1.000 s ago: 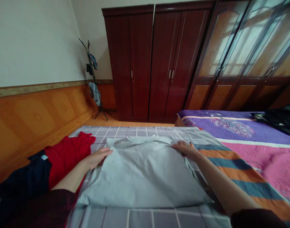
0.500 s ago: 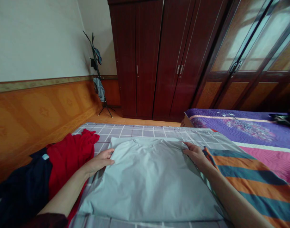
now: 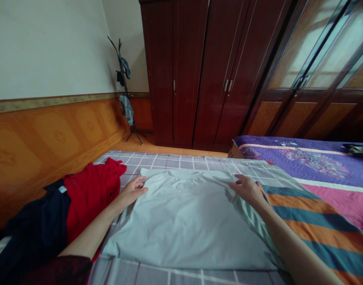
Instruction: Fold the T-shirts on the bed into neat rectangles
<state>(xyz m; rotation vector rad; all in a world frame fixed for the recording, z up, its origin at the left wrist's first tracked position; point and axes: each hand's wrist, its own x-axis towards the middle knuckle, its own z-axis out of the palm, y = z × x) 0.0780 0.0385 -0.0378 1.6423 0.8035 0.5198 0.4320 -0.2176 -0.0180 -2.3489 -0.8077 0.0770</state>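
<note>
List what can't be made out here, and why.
Head view:
Pale grey fabric T-shirt: underside hidden by its upper layer.
Orange and teal striped cloth: cut off by the right edge.
Rectangular white label on the navy fabric garment: any print too small.
Black crumpled item: cut off by right edge.

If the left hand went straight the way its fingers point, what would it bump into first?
The pale shirt, most likely. The left hand points at its edge near the shoulder, with the fingertips right beside it. I can't tell whether they touch the cloth or hover just above.
</note>
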